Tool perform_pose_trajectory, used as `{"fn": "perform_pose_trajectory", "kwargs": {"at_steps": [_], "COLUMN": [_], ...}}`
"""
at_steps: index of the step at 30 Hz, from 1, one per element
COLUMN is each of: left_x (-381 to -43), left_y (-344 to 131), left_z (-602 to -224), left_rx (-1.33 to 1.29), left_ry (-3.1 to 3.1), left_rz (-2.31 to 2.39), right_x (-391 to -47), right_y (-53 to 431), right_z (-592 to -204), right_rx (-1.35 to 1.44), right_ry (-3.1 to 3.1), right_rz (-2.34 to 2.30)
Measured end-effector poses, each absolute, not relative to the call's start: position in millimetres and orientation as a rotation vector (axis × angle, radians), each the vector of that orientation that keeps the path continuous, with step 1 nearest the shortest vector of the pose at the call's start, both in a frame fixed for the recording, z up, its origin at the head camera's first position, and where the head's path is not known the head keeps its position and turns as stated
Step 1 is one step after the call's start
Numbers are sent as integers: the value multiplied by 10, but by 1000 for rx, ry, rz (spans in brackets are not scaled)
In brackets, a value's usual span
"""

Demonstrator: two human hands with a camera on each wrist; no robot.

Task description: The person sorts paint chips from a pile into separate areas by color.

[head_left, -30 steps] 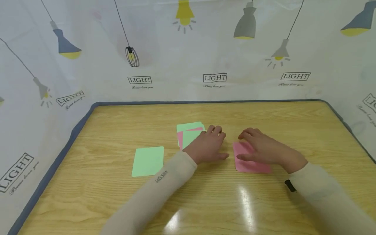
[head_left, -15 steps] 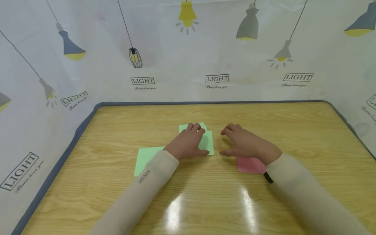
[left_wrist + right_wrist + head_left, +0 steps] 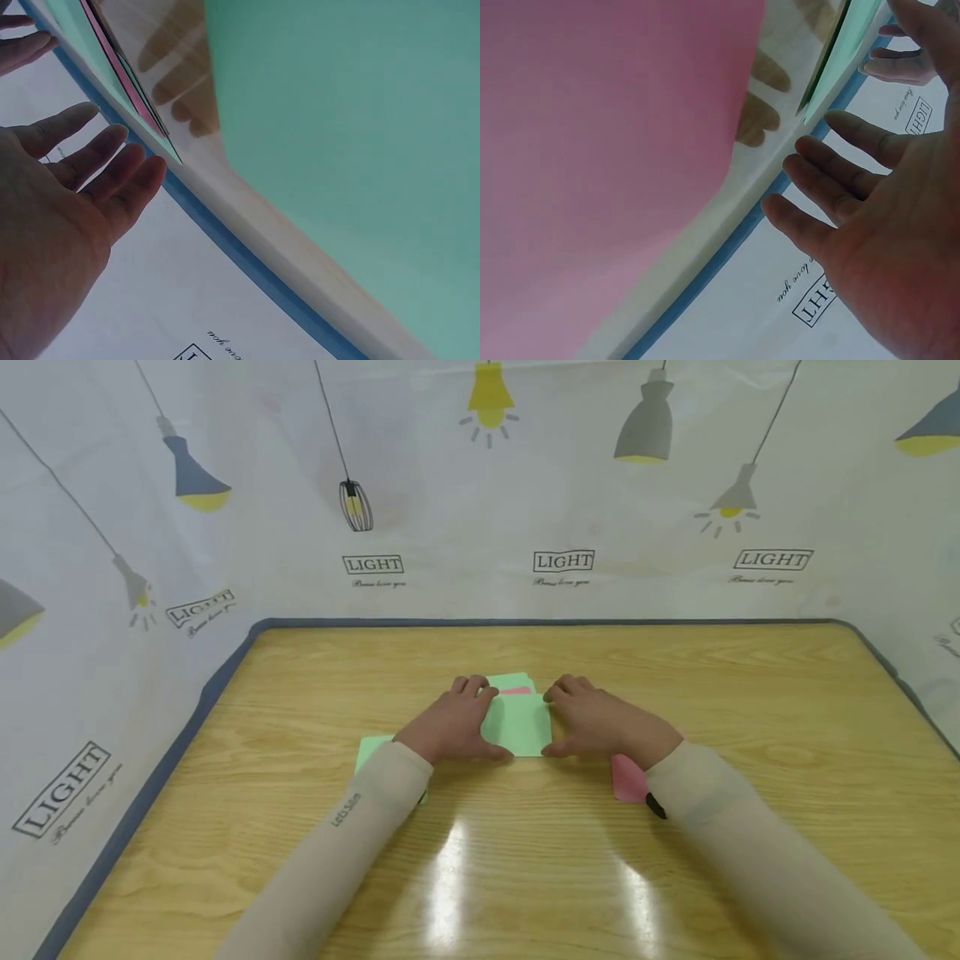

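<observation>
In the head view, a small stack of green and pink cards (image 3: 517, 724) lies mid-table, a green one on top and a pink strip showing behind it. My left hand (image 3: 453, 722) is at the stack's left side, fingers loosely bent. On the opposite side, close to the right edge, is my right hand (image 3: 607, 722) in a similar pose. Whether either hand touches the stack is unclear; both wrist views show relaxed, spread fingers pinching nothing. A separate green card (image 3: 372, 752) lies partly under the left forearm. The right wrist partly hides a pink card (image 3: 628, 779).
The wooden table (image 3: 525, 860) has a dark blue edge strip (image 3: 480, 622) along its back and left. White curtain-like sheets (image 3: 450, 485) printed with lamps surround it. A small black object (image 3: 656, 806) shows under the right cuff.
Both hands have moved left. The left hand slid off the top of the stack to its left side; the right hand left the pink card and came to the stack's right side.
</observation>
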State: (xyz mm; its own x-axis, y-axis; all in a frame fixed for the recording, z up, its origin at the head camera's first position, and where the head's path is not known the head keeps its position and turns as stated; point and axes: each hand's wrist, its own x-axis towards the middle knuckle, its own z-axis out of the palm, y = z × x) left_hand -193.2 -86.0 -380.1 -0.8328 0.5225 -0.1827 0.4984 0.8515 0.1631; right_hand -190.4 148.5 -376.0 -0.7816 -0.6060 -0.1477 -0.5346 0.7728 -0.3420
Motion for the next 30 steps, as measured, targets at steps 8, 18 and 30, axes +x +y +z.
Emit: {"fn": "perform_pose_trajectory", "kwargs": {"at_steps": [8, 18, 30], "left_x": [-1962, -1969, -2012], "left_y": [-899, -885, -884], "left_z": [-3814, -3831, -3887], "left_rx": [809, 788, 909], "left_ry": [2785, 2734, 2786], "left_rz": [176, 243, 194], "right_x": [-1943, -1961, -1979], "right_y": [1384, 1293, 1285], "right_z": [-3814, -3803, -3827], "right_rx": [-890, -892, -944], "right_ry": [2685, 2645, 2681], "right_rz": [-376, -352, -426]}}
